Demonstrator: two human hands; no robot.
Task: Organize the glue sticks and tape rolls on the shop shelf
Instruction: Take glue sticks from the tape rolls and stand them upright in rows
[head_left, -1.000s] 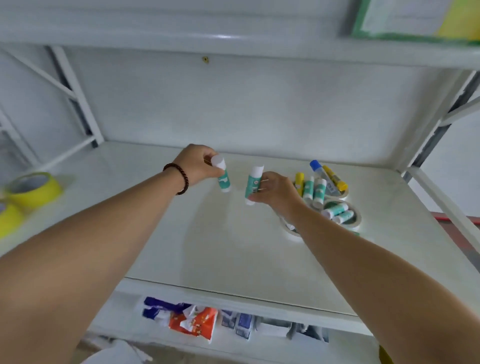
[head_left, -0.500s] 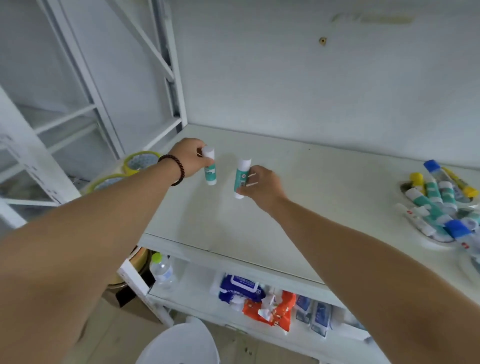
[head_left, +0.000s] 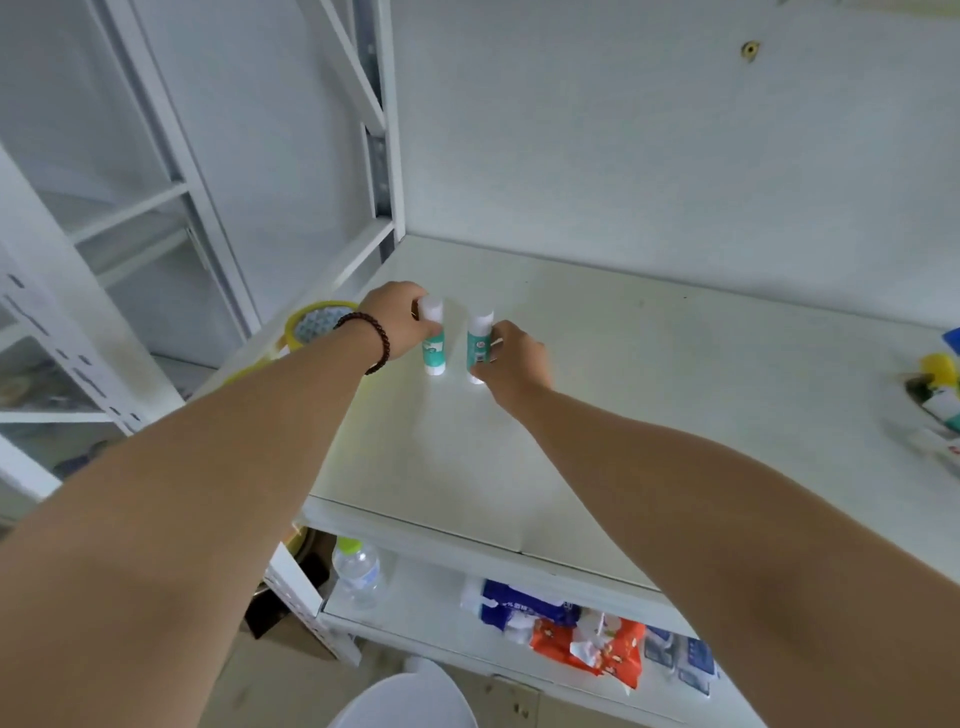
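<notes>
My left hand (head_left: 397, 323), with a dark bead bracelet on the wrist, grips a green-and-white glue stick (head_left: 432, 345) upright on the white shelf (head_left: 649, 395). My right hand (head_left: 514, 361) holds a second green-and-white glue stick (head_left: 479, 343) upright just to the right of the first. Both sticks stand at or just above the shelf's left part, a small gap between them. A yellow tape roll (head_left: 311, 325) lies left of my left wrist, partly hidden by my forearm. More glue sticks (head_left: 943, 400) lie in a pile at the far right edge, blurred.
White metal uprights (head_left: 387, 156) frame the shelf's left back corner. On the lower shelf lie a water bottle (head_left: 357, 571), blue and orange packets (head_left: 566, 629) and small blue packs (head_left: 685, 657). A white round seat (head_left: 405, 701) stands on the floor below.
Both hands carried their glue sticks leftward from beside the pile to the shelf's left part and lowered them. The view swung left, pushing the pile to the right edge.
</notes>
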